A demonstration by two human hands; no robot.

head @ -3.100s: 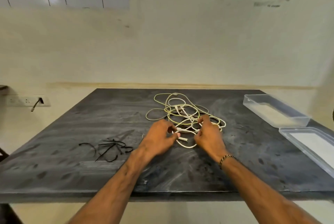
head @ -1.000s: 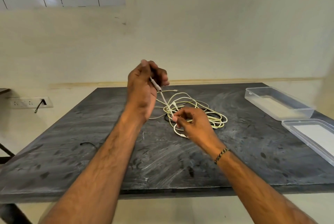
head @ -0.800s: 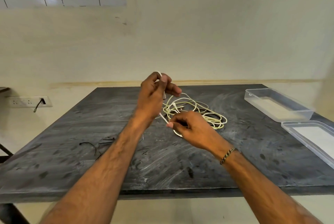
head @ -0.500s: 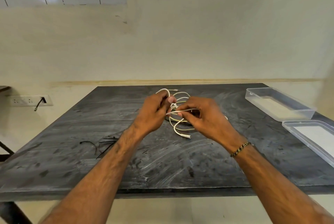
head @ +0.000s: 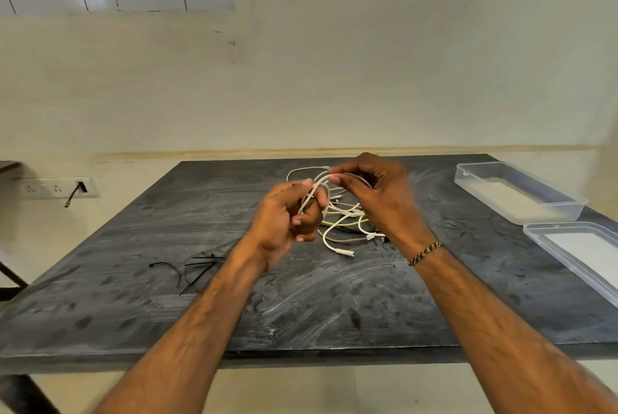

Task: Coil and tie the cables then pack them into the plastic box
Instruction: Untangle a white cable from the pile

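Note:
A tangle of white and pale yellow cables (head: 344,223) lies at the middle of the dark table (head: 301,296). My left hand (head: 284,219) is closed around a small loop of white cable held above the pile. My right hand (head: 378,196) pinches the same white cable just to the right, bending it over the left fingers. A clear plastic box (head: 515,191) stands open at the far right of the table. Its clear lid (head: 582,253) lies nearer, by the right edge. Black ties (head: 190,271) lie on the table to the left of my left forearm.
A pale wall rises right behind the table. A socket strip (head: 55,187) with a black plug sits on the wall at the left. The table's front edge runs under my forearms.
My left hand came down from its raised position to just above the pile. My right hand rose to meet it, and a loop of white cable now sits over my left fingers.

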